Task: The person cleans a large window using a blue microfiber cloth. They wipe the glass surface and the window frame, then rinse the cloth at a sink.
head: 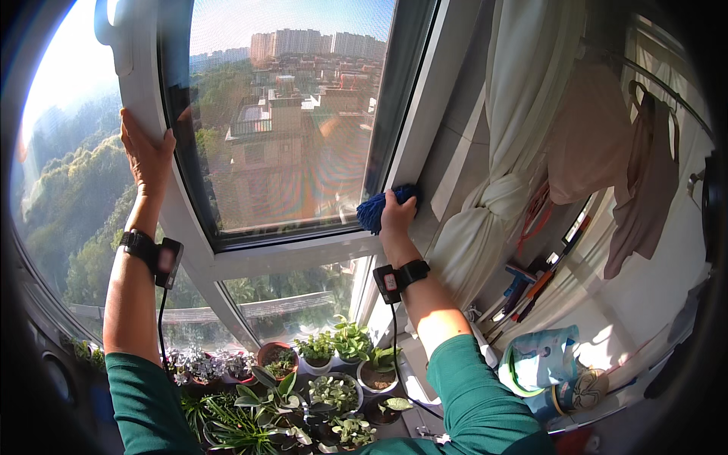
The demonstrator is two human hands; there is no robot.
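My right hand [397, 215] grips a blue chenille cleaning mitt or cloth [372, 212]. The blue pile lies against the lower right corner of the white window frame [418, 108], beside the dark edge of the pane. With thumb and fingers spread around it, my left hand [147, 149] holds the white window mullion [143, 94] on the left, below a window handle [116, 42]. Between both hands is a window pane [284, 170] with a fine screen mesh, showing buildings and trees outside. Each wrist wears a black strap with a small cabled box.
Below the window crowd several potted plants [278, 359], close under my arms. A knotted cream curtain [500, 196] hangs on the right, near my right forearm. Beyond it are hanging clothes [642, 187], long-handled cleaning tools [526, 284] and a light blue bag [543, 358].
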